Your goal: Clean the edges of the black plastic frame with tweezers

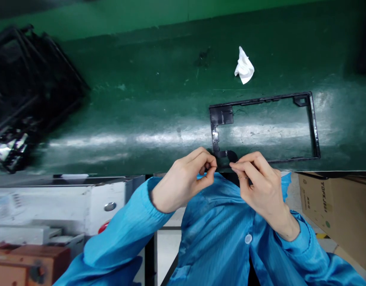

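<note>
A black rectangular plastic frame (313, 123) lies flat on the green belt (147, 103), its near left corner at the belt's front edge. My left hand (183, 180) and my right hand (260, 184) meet at that corner. Both are closed in a pinch on a small black piece (223, 159) held between their fingertips, right against the frame's corner. I cannot tell whether the piece is attached to the frame. Blue sleeves cover both arms.
A crumpled white wipe (244, 66) lies on the belt behind the frame. A heap of black frames (24, 91) fills the far left. A cardboard box (337, 214) stands at lower right, grey and white equipment (60, 206) at lower left.
</note>
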`<state>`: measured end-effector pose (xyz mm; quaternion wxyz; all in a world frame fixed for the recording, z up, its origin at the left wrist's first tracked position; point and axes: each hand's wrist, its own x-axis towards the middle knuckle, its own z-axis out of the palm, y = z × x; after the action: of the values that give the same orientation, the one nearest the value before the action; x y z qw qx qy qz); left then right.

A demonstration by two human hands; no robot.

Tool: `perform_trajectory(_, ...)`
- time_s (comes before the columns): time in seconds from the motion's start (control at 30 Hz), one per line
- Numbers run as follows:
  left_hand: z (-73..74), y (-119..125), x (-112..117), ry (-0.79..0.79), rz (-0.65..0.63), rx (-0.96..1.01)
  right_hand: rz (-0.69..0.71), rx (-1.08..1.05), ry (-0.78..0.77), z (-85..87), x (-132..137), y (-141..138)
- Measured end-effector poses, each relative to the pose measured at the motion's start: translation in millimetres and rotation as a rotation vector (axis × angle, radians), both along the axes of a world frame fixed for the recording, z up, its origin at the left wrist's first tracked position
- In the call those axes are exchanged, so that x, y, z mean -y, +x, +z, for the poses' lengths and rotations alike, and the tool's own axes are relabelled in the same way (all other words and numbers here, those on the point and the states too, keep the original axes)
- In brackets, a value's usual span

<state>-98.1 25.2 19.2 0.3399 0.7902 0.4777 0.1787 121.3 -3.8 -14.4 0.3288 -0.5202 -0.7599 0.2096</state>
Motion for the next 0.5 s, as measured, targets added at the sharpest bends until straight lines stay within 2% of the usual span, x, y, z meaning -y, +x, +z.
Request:
perform_trajectory(0.13, 3.0, -4.6, -5.1, -0.069, -0.052, 0.06, -0.001, -0.004, 0.004, -1.5, -1.0, 0.2)
perform_trajectory(0.33, -8.7, -7.5, -4.9, -0.084, -0.131, 0.175, 0.004, -0.009, 0.008, -2.3, -0.6, 0.7)
perform_trajectory(0.5, -7.6, -2.4, -7.3, -0.101, -0.168, 0.095, 0.018, -0.004, 0.003, -2.6, 0.8, 0.9)
